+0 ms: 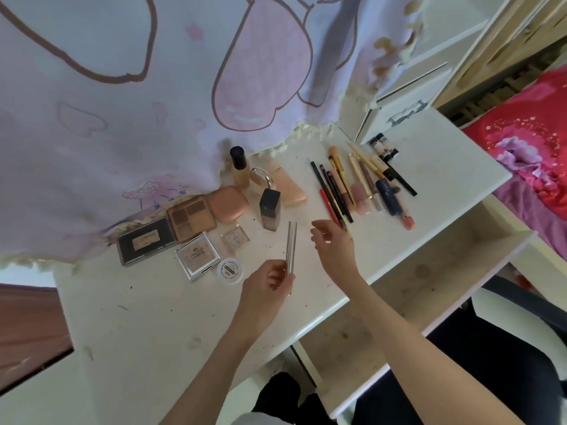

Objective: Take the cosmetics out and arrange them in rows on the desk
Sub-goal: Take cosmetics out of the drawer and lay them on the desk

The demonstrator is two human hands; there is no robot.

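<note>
Two slim silver cosmetic sticks [291,248] stand pinched at their base by the left hand [266,283], likely awaiting a slot; right hand [333,243] hovers empty, loosely curled. Pencils [333,194] at one o'clock, palettes [191,217] at ten — sorted by shape on the white worktop [147,317].

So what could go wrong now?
The left hand holds the silver pens only by their lower ends, so one might slip out. The right hand hovers close to the pencils, and a bump could mess up that row. The square bottle stands upright nearby and could tip.
</note>
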